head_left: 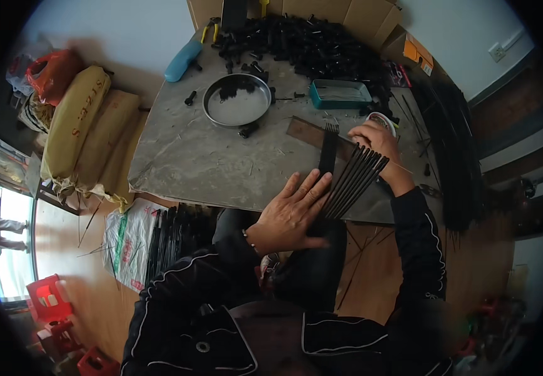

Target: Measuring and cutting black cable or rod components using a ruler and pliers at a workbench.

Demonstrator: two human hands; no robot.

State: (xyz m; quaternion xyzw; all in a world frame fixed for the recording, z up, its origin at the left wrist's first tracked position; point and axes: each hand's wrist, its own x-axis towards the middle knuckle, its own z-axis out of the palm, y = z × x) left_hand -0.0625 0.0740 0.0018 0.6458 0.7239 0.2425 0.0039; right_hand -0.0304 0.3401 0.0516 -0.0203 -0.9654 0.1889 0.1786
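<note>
Pressing flat with fingers spread, the left hand (290, 213) lies open on a dark bundle at the near edge of the grey worktable (184, 156), its fingertips touching a fan of thin black rods (353, 178); it grips nothing, only bears down. The right hand (375, 141) is curled closed around the far ends of those rods, which slant from it down toward the person's lap — a second, narrower strip of black rods (328, 147) stands almost upright just left of the fan, its top splayed like a comb.

Beyond the hands, a long flat ruler-like bar (303, 131) lies across the table, partly covered by the rods; a small round white-rimmed cup (384, 119) sits just behind the right hand. Farther back rest a round metal pan (237, 100) holding a few black pieces, a teal rectangular tray (340, 94), and a wide heap of small black parts (303, 44) against cardboard; a blue-handled tool (182, 61) and yellow-handled pliers (209, 29) lie at the far left corner.

To the right, long black rods (453, 150) hang over the table's side; on the floor at left lie tan sacks (74, 119), a red bag (52, 72), a white sack with more black rods (171, 235) and red plastic stools (49, 297).
</note>
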